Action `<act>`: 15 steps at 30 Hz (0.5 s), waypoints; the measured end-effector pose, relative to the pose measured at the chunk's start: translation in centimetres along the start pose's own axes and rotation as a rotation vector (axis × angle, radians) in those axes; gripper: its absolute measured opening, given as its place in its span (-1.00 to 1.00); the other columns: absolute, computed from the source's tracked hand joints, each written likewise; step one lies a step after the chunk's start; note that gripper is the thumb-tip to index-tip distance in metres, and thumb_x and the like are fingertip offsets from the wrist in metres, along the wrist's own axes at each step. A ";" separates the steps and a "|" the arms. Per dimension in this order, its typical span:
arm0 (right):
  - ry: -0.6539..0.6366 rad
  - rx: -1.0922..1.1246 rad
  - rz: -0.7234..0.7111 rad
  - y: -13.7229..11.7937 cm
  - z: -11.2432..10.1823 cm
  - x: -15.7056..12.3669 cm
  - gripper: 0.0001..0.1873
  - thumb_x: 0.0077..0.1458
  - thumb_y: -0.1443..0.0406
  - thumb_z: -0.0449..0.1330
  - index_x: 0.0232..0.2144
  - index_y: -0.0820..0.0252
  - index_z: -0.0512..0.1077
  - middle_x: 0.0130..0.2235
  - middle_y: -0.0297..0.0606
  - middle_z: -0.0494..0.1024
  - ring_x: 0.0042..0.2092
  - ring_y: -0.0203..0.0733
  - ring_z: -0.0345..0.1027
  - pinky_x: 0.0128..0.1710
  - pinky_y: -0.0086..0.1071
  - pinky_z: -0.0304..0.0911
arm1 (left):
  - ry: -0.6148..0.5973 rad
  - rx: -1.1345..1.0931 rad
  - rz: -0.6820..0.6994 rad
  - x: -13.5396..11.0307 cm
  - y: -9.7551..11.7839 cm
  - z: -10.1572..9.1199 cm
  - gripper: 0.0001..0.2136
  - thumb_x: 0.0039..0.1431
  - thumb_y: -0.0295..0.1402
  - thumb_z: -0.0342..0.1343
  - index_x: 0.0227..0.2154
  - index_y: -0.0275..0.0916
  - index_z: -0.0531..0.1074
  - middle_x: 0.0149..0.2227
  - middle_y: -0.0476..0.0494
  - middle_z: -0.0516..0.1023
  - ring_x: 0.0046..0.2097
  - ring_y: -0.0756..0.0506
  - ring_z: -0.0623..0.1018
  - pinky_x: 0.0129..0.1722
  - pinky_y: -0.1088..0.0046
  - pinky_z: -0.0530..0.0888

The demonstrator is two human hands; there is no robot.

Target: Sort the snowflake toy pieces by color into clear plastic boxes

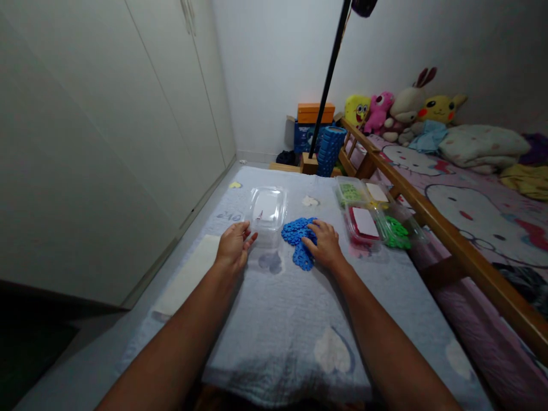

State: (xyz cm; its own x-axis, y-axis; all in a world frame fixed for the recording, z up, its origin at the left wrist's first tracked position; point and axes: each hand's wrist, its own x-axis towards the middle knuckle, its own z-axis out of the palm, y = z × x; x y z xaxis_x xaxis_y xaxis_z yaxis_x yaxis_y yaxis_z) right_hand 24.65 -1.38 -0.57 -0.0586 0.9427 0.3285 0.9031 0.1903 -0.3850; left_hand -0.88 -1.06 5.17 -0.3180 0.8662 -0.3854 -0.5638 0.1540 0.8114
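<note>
Near the middle of the cloth-covered table lies a pile of blue, lacy-edged plastic pieces (295, 229). My right hand (326, 244) curls around the pile's right side, thumb and fingers on either side of some pieces. Left of the pile stands a clear plastic container (269, 208) with a pale rectangle and a small reddish mark visible in it. At its near left corner is my left hand (234, 244), palm turned inward and fingers apart. Whether those fingers touch the container is hard to see.
Clear boxes with light green pieces (349, 193), red pieces (363, 224) and bright green pieces (397, 233) stand at the right edge, beside a wooden bed rail (402, 191). A cream flat sheet (188, 277) lies left. A black pole (327, 85) rises behind the table.
</note>
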 end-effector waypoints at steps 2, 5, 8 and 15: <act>-0.042 -0.057 -0.026 -0.2 0.5 -0.6 -0.53 0.26 0.11 0.21 0.15 0.13 0.52 0.30 0.00 0.42 0.30 0.20 0.20 0.29 0.07 0.09 | 0.045 -0.004 -0.005 1.3 0.3 0.6 -0.85 0.00 -0.50 0.23 -0.51 -0.23 0.35 -0.45 0.04 0.39 -0.40 0.06 0.42 -0.28 0.47 0.58; -0.059 -0.108 -0.045 -0.2 0.9 -0.8 -0.53 0.30 0.11 0.17 0.17 0.13 0.50 0.32 0.00 0.41 0.31 0.19 0.19 0.30 0.06 0.08 | 0.100 0.006 0.006 3.4 0.5 1.8 -0.84 0.05 -0.51 0.21 -0.50 -0.22 0.33 -0.48 0.05 0.35 -0.44 0.07 0.38 -0.30 0.51 0.56; -0.064 -0.143 -0.058 -0.1 1.0 -0.7 -0.53 0.33 0.13 0.14 0.19 0.16 0.48 0.34 0.02 0.40 0.33 0.20 0.18 0.30 0.06 0.09 | 0.126 0.033 0.027 5.4 0.6 2.9 -0.82 0.09 -0.49 0.21 -0.50 -0.21 0.31 -0.51 0.08 0.32 -0.48 0.09 0.35 -0.31 0.52 0.55; -0.074 -0.205 -0.074 -0.3 1.1 -0.6 -0.52 0.37 0.14 0.09 0.23 0.17 0.46 0.35 0.00 0.38 0.33 0.19 0.18 0.30 0.05 0.09 | 0.182 0.122 0.076 10.3 0.4 5.3 -0.81 0.09 -0.44 0.25 -0.48 -0.22 0.31 -0.53 0.11 0.29 -0.48 0.08 0.35 -0.32 0.52 0.53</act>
State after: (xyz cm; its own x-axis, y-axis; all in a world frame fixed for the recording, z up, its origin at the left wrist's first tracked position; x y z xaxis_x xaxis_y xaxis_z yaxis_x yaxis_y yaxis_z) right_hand 23.99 -1.68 -1.56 -0.1518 0.9471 0.2826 0.9623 0.2069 -0.1765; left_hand -0.33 10.50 3.88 -0.4948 0.7790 -0.3852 -0.4403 0.1575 0.8840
